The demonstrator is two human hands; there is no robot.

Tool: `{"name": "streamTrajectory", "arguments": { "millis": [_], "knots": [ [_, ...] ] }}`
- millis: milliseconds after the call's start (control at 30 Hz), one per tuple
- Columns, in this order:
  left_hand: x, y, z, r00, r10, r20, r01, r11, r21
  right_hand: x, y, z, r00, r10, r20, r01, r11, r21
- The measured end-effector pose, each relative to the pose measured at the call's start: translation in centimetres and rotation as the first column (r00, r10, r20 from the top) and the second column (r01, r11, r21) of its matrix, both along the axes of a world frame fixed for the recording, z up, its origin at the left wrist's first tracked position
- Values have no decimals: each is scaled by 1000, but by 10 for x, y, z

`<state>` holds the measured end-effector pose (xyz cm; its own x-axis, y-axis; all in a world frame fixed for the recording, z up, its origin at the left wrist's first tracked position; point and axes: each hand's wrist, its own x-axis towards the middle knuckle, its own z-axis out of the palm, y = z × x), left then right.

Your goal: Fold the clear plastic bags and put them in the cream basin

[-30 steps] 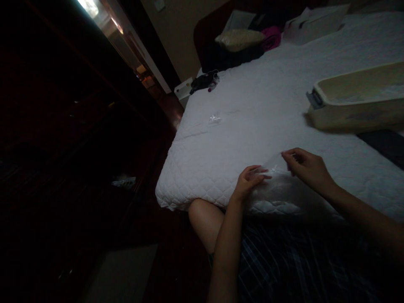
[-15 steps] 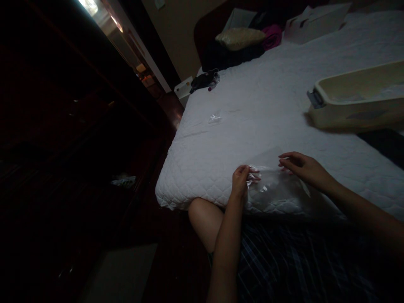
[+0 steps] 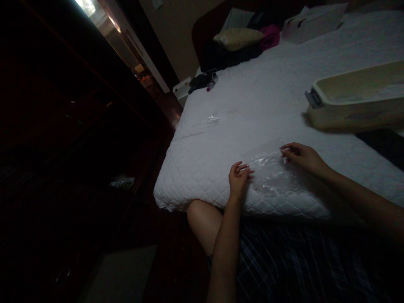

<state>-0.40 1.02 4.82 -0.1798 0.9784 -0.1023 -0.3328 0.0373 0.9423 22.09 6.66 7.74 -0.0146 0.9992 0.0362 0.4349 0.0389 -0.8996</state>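
A clear plastic bag spreads over the near edge of the bed, shiny and creased, between my two hands. Its left edge meets my left hand, whose fingers are loosely curled and apart. At the bag's upper right edge, my right hand pinches the film between thumb and fingers. Some of the film is hard to make out against the white quilt.
A white quilted bed lies ahead. On it are a cream plastic bin with a grey latch, a small clear packet, a beige pillow and a white box. A dark flat item lies below the bin.
The bag has been lowered and lies flatter on the quilt. My left fingers have loosened from their bunched grip on the film. My right hand has moved slightly up.
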Motion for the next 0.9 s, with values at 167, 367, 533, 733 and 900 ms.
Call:
{"name": "streamTrajectory", "arguments": {
  "millis": [167,367,533,733,900],
  "knots": [
    [-2,-6,-5,886,114,-449,13,962,271,8,12,-16,997,-5,74,1,999,54],
    [3,-10,-13,619,-26,-785,424,852,306,9,12,-33,934,24,357,-92,981,173],
    [7,-9,-18,534,-2,-846,447,850,280,8,10,-39,858,-43,511,-119,953,280],
    [7,-7,-19,445,56,-894,442,854,274,25,-2,-27,855,-58,516,-132,937,325],
    [8,-5,-22,191,208,-959,478,834,276,68,-22,-17,751,-159,641,-145,907,395]
  ]
}}
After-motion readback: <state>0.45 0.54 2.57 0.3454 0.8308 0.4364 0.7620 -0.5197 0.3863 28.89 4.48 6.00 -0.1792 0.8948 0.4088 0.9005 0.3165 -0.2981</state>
